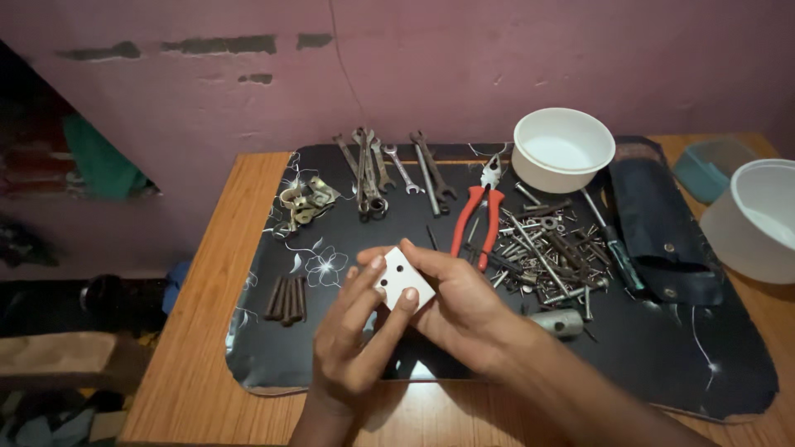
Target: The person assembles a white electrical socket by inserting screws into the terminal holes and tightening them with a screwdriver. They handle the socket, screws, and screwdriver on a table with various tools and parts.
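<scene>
Both hands meet above the near middle of the black, flower-printed mat (662, 364) that covers the orange wooden table (190, 364), and between them sits a small white square plastic block with two dark holes (402, 281). The left hand (352, 339) pinches it from seven o'clock, thumb and fingertips closed on its edges, while the right hand (460, 302) cradles it from four o'clock, fingers curled under and closed against it. The grip is fingertip-only on a smooth little piece, so a slip looks like the main hazard: the block would probably drop to the mat and could skid toward the near edge. At two o'clock from the hands lies a loose heap of grey nails, screws and bolts (551, 248), just beside the right knuckles; a careless sweep of that wrist could scatter them or catch a point. The red-handled pliers (479, 217) at one o'clock, the row of steel spanners (389, 170) at twelve, and the bundle of rusty brown nails (286, 300) at nine lie apart enough to matter less. A white round bowl (563, 149) stands farther off, at one o'clock.
</scene>
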